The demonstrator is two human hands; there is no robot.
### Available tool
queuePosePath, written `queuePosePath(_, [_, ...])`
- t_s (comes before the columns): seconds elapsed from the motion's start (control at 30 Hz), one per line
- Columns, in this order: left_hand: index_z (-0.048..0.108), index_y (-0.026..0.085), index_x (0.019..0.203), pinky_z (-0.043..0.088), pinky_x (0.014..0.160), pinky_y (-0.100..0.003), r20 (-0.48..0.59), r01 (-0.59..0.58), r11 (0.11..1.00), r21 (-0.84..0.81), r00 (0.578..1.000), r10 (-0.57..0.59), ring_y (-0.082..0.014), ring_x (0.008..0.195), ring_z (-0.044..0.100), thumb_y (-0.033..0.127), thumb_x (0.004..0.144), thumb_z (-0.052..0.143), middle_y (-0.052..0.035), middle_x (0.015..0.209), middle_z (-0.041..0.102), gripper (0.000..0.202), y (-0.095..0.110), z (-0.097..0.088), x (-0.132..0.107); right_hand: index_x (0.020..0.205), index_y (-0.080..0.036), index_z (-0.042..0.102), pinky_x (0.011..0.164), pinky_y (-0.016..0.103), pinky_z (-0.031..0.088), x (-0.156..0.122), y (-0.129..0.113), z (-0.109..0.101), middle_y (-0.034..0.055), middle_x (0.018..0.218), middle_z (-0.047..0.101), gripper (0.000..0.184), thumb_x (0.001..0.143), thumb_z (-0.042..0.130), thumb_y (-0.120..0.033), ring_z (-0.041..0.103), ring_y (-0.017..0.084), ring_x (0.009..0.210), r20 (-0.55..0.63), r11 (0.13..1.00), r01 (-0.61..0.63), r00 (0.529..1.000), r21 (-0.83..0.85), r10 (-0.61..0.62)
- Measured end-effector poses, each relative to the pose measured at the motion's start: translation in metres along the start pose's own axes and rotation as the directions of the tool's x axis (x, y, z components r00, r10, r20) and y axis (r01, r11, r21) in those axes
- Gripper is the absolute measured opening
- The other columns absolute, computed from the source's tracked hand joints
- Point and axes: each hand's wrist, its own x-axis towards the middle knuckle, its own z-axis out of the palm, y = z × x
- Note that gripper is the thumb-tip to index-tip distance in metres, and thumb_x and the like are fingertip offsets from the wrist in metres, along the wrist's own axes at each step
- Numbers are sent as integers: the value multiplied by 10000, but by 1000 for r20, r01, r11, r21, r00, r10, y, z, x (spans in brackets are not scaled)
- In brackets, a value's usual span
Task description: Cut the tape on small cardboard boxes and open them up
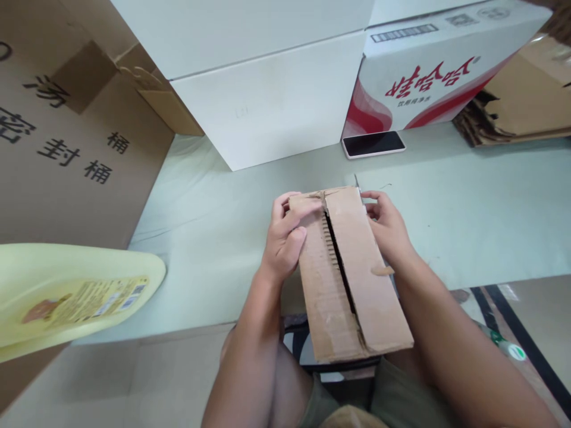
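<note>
A small brown cardboard box rests across my lap, its two top flaps meeting with a dark gap down the middle. My left hand grips the box's far left corner, fingers curled over the left flap. My right hand holds the far right side, fingers closed against the edge. The box's far end reaches the edge of the pale green table.
A phone lies face up on the table behind the box. A white carton, a red-and-white printed carton and flattened cardboard stand at the back. A large brown carton and a yellow bottle are at left.
</note>
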Motion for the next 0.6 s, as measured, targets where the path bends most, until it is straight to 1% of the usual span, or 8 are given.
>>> queuePosePath(0.13, [704, 268, 1202, 497, 1134, -525, 14, 25, 999, 21, 1000, -25, -296, 1343, 547, 248, 923, 412, -104, 1291, 596, 404, 3, -3, 0, 1178, -252, 586, 632, 272, 434, -1, -2, 1, -10, 883, 650, 432, 768, 660, -366, 552, 141, 709, -9, 993, 76, 997, 88, -75])
queuePosePath(0.2, [701, 262, 1190, 489, 1140, -534, 20, 30, 999, 30, 999, -31, -297, 1337, 550, 254, 920, 414, -105, 1266, 615, 394, 5, -3, 1, 1127, -240, 614, 641, 276, 453, -1, -4, 2, -5, 895, 656, 394, 757, 674, -362, 554, 133, 702, -30, 985, 71, 997, 156, -67])
queuePosePath(0.23, [699, 259, 1186, 487, 1141, -538, 21, 32, 999, 34, 999, -33, -298, 1335, 551, 257, 918, 416, -106, 1266, 617, 389, 5, -3, 1, 1102, -236, 627, 653, 281, 473, -1, -5, 2, 2, 916, 665, 382, 742, 677, -355, 572, 134, 712, -53, 974, 55, 998, 221, -44])
queuePosePath(0.3, [697, 253, 1175, 488, 1139, -535, 15, 27, 999, 23, 1000, -27, -297, 1332, 549, 258, 914, 423, -107, 1264, 620, 378, 6, -2, 2, 1066, -235, 638, 695, 300, 526, 0, -8, 3, 16, 954, 689, 383, 697, 664, -331, 638, 152, 771, -89, 908, 25, 996, 417, 13])
queuePosePath(0.4, [696, 249, 1159, 489, 1135, -519, -8, 17, 1000, -20, 1000, -17, -289, 1322, 544, 252, 912, 436, -103, 1238, 632, 359, 7, -1, 3, 1058, -254, 629, 715, 303, 567, 4, -11, 3, 7, 909, 710, 426, 633, 620, -291, 711, 180, 856, -132, 728, 68, 991, 682, 31])
queuePosePath(0.43, [693, 249, 1156, 487, 1134, -518, -13, 15, 1000, -26, 1000, -15, -288, 1318, 544, 251, 913, 437, -101, 1228, 638, 353, 7, -1, 3, 1055, -261, 624, 694, 284, 561, 5, -12, 2, -7, 867, 709, 437, 618, 621, -270, 715, 171, 836, -153, 684, 93, 988, 724, 28])
queuePosePath(0.5, [684, 252, 1155, 482, 1135, -524, -8, 15, 1000, -14, 1000, -15, -290, 1316, 542, 252, 919, 430, -98, 1217, 648, 347, 8, -1, 3, 1034, -265, 612, 634, 239, 527, 8, -16, 0, -35, 789, 703, 416, 621, 655, -232, 704, 142, 752, -218, 644, 137, 975, 753, 48])
queuePosePath(0.6, [673, 254, 1151, 481, 1129, -529, 0, 18, 1000, 20, 1000, -18, -297, 1323, 535, 261, 925, 416, -95, 1205, 655, 343, 10, -1, 3, 947, -256, 578, 537, 207, 468, 7, -28, -7, -61, 663, 673, 298, 676, 694, -213, 667, 121, 602, -336, 655, 219, 940, 723, 56])
